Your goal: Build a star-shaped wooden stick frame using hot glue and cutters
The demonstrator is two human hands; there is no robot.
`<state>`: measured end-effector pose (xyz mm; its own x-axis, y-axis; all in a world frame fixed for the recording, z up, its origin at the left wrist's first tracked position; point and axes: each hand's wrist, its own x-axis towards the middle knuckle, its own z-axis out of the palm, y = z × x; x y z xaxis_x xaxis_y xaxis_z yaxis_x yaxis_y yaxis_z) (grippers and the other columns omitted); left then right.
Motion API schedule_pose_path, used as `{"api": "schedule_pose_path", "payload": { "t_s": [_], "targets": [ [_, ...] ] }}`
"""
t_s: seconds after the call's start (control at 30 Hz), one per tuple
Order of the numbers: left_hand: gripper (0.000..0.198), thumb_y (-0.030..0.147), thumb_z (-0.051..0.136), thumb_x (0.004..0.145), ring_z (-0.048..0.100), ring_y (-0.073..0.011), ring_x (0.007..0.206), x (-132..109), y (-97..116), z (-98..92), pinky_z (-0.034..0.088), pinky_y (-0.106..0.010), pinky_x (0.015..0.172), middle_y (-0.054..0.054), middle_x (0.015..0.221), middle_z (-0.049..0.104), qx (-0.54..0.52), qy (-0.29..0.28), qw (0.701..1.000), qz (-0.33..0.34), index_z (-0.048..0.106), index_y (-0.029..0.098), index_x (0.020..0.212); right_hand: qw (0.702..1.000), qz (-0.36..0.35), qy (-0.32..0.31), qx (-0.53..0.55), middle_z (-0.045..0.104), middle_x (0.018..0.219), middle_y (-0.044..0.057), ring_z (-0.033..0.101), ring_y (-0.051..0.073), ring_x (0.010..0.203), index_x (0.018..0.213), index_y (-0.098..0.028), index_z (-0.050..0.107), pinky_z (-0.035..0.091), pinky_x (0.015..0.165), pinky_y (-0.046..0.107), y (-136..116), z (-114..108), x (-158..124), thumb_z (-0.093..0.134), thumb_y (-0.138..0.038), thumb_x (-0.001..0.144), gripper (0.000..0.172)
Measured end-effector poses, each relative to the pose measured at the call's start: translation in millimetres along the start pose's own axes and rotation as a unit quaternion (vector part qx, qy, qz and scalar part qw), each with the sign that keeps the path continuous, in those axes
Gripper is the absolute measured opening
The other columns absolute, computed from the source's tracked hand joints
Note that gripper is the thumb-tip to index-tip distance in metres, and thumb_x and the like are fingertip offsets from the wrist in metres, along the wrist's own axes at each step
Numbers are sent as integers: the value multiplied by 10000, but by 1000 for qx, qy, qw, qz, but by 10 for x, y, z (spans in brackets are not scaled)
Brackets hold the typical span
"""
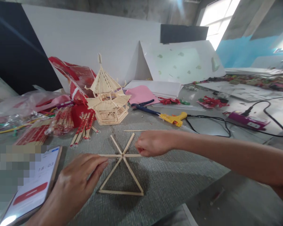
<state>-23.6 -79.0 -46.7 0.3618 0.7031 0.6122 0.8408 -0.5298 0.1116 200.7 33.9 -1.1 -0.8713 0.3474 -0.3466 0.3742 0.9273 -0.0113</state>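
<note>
A flat frame of thin wooden sticks [121,171] lies on the grey table [169,185]: several sticks cross at one hub, and two of them meet a base stick in a triangle. My right hand [151,143] is closed in a pinch on the right end of the horizontal stick. My left hand [79,182] lies with its fingers stretched flat, fingertips pressing on the left end of that same stick. A loose stick [143,130] rests just beyond the frame.
A finished stick pagoda model [108,95] stands behind the frame, beside bundles of red-wrapped chopsticks [61,124]. A yellow glue gun [173,119] with its black cable, blue scissors [143,106], a purple power strip [246,120] and a phone [31,185] also lie here.
</note>
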Motion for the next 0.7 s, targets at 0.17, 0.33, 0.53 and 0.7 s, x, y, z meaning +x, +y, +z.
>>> {"api": "schedule_pose_path", "payload": {
  "t_s": [0.17, 0.33, 0.53, 0.7],
  "targets": [
    [230, 313, 421, 937, 676, -135, 751, -39, -36, 29, 524, -250, 682, 17, 830, 710, -4, -8, 1000, 3, 636, 236, 909, 1000, 8, -6, 5, 664, 728, 52, 404, 101, 550, 791, -109, 698, 270, 559, 244, 7, -6, -12, 524, -86, 788, 175],
    [264, 323, 393, 945, 678, -121, 740, -29, -42, 31, 520, -231, 675, 25, 813, 712, 2, -2, 1000, 9, 638, 238, 897, 1000, -1, 5, 7, 669, 737, 60, 421, 104, 558, 790, -106, 699, 261, 557, 250, 48, 39, -9, 514, -114, 799, 185],
    [261, 332, 389, 949, 674, -105, 726, 8, -19, 15, 512, -214, 673, 46, 811, 711, 5, -9, 1000, 10, 631, 244, 899, 1000, -9, 20, -4, 669, 741, 73, 414, 105, 554, 810, -93, 699, 252, 559, 261, 48, 73, -22, 504, -135, 811, 200],
    [263, 344, 388, 952, 671, -102, 726, -10, -31, 26, 507, -210, 677, 50, 812, 709, -4, -25, 1000, -1, 624, 251, 881, 1000, -2, 21, -10, 670, 754, 79, 444, 112, 569, 801, -95, 695, 253, 553, 268, 16, 65, -39, 494, -133, 824, 205]
  ]
}}
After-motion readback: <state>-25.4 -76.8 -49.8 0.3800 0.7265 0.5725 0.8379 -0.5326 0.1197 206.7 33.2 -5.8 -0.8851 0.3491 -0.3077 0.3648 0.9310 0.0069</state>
